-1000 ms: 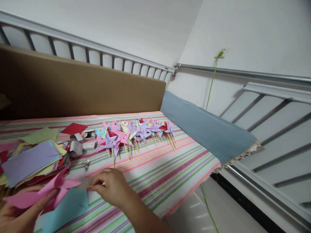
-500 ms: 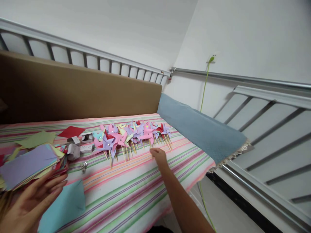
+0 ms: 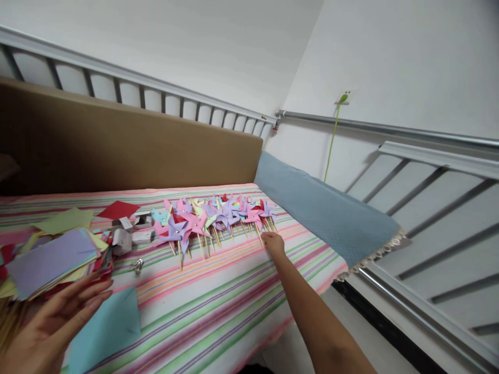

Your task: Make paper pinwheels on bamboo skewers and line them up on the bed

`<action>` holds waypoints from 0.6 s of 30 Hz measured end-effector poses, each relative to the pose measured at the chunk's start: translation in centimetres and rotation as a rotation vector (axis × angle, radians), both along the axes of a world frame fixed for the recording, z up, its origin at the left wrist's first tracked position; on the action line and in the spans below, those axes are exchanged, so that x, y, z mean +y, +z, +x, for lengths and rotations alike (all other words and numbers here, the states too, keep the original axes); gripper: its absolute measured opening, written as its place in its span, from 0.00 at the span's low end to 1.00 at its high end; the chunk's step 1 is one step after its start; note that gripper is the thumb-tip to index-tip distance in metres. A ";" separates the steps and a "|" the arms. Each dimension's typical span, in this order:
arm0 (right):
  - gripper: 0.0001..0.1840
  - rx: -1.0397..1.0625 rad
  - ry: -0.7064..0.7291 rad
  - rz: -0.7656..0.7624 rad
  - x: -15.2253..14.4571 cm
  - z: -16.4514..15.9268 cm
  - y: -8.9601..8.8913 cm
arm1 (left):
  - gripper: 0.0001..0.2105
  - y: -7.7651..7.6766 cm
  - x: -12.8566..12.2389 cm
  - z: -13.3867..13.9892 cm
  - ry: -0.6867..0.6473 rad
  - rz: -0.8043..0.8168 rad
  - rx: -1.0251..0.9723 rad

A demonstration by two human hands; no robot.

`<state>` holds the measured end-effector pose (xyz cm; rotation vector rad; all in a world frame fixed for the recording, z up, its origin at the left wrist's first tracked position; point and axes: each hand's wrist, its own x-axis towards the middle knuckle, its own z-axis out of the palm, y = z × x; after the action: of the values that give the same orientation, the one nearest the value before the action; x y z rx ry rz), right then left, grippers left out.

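Observation:
My right hand (image 3: pixel 274 243) pinches the stick of a pink paper pinwheel (image 3: pixel 254 215) at the right side of a group of pinwheels. The other pinwheels (image 3: pixel 195 223), in purple, pink, yellow, blue and red, lie close together on wooden sticks. My left hand (image 3: pixel 62 317) is open, fingers stretched out, with nothing in it. It hovers beside a blue paper sheet (image 3: pixel 107 324), below a stack of coloured paper (image 3: pixel 54 259). Small metal pieces (image 3: pixel 137 266) lie in a little heap between the paper and the pinwheels.
Small white boxes (image 3: pixel 122 240) stand near red paper (image 3: pixel 119 210) and yellow-green paper (image 3: pixel 64 221). A striped cloth (image 3: pixel 218 301) covers the surface. A brown board (image 3: pixel 136 150) borders the back, blue fabric (image 3: pixel 307 202) the right. Wooden sticks (image 3: pixel 11 324) lie at lower left.
My right hand has moved right with the pink pinwheel, bringing it to the right part of the group. My left hand stays open in nearly the same place. The view has shifted slightly.

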<state>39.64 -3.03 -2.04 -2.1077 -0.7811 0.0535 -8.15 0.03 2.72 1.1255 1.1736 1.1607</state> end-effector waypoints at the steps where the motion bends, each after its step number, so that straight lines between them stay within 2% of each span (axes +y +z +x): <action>1: 0.16 -0.003 0.000 -0.008 -0.3 -0.1 0.0 | 0.15 0.0 0.0 -0.1 -0.003 0.005 0.005; 4: 0.14 -0.028 0.021 -0.013 -1.9 -1.8 0.0 | 0.17 0.3 0.1 -0.6 0.034 0.006 -0.010; 7: 0.17 -0.066 0.120 0.013 -3.1 -5.8 -0.2 | 0.20 1.0 0.0 -1.4 0.170 0.029 -0.151; 11: 0.15 -0.014 0.425 0.011 -2.7 -14.5 -0.7 | 0.19 1.5 0.2 -3.3 0.333 0.118 -0.398; 14: 0.12 0.033 0.741 0.043 -1.1 -21.7 -0.7 | 0.14 1.3 0.3 -5.0 0.447 0.170 -0.524; 18: 0.09 0.097 0.948 0.020 1.2 -29.0 -0.5 | 0.12 1.0 0.1 -6.5 0.525 0.175 -0.605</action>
<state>10.64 -1.81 -2.50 -1.5275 -1.6323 0.6399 -14.63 0.11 3.77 0.5152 0.9121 1.8746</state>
